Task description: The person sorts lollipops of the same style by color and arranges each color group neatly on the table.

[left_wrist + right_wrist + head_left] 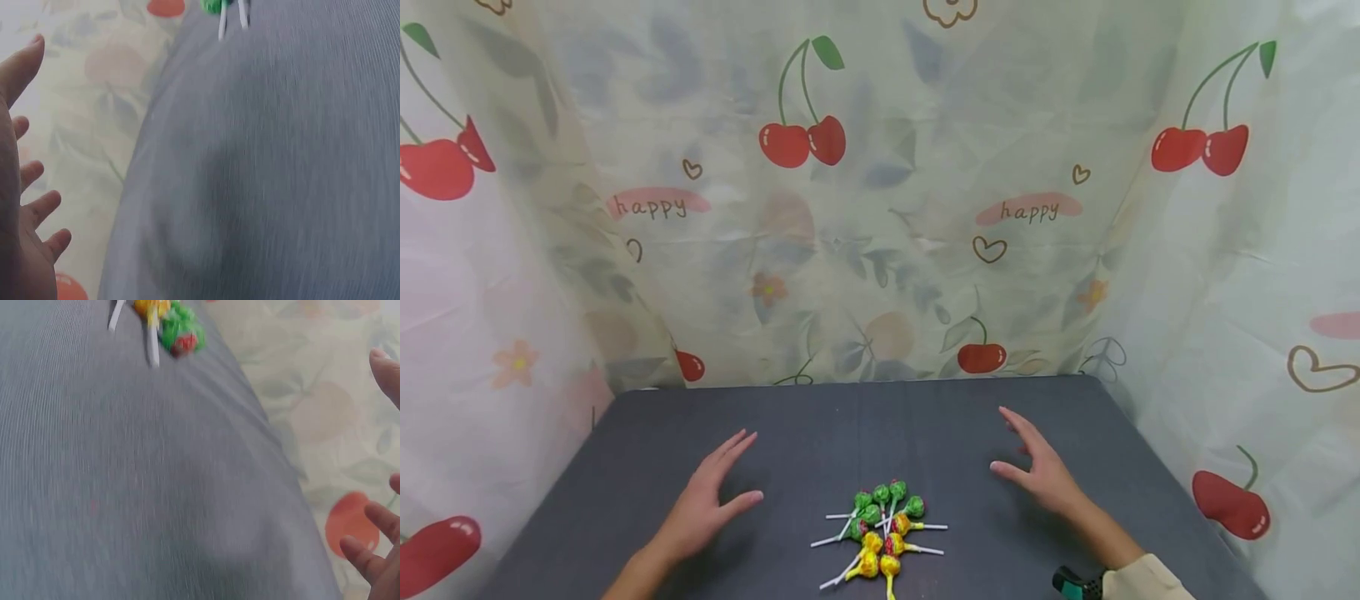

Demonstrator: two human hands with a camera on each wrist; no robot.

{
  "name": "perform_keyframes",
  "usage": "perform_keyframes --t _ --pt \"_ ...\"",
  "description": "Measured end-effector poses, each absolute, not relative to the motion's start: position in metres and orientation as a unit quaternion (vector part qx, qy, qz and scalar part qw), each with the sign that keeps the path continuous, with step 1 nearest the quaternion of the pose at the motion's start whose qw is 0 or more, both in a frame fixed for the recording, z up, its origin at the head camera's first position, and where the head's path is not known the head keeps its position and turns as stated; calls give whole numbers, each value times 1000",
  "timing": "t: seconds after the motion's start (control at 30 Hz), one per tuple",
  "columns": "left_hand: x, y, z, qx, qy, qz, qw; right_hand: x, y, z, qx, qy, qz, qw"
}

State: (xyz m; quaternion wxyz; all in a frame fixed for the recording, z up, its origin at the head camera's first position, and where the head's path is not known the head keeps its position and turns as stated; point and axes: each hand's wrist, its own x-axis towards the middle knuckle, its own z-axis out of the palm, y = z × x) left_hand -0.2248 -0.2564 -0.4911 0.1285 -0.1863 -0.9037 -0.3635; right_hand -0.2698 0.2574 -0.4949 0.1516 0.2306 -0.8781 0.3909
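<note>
A pile of wrapped lollipops lies near the front middle of the table, with white sticks pointing several ways. Green lollipops point(870, 514) make up the far part and yellow lollipops point(868, 565) the near part. To the left of the pile, my left hand point(700, 504) hovers over the table with its fingers spread and nothing in it. On the other side my right hand point(1041, 471) is also raised, fingers extended and holding nothing. A green lollipop point(181, 331) and a yellow one show at the top of the right wrist view.
The table point(797, 433) has a dark grey cloth cover. A printed curtain point(880, 208) with cherries, hearts and flowers stands behind it and along both sides. A dark band with a teal part point(1075, 583) sits at my right wrist, beside a light sleeve point(1146, 579).
</note>
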Motion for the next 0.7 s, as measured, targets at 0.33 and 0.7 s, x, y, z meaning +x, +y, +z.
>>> perform_keyframes --t 0.33,0.7 --pt "-226 -214 -498 -226 -853 -444 158 -269 222 -493 255 -829 484 117" --pt "-230 -177 -511 -171 -850 -485 117 -269 200 -505 239 -813 527 65"
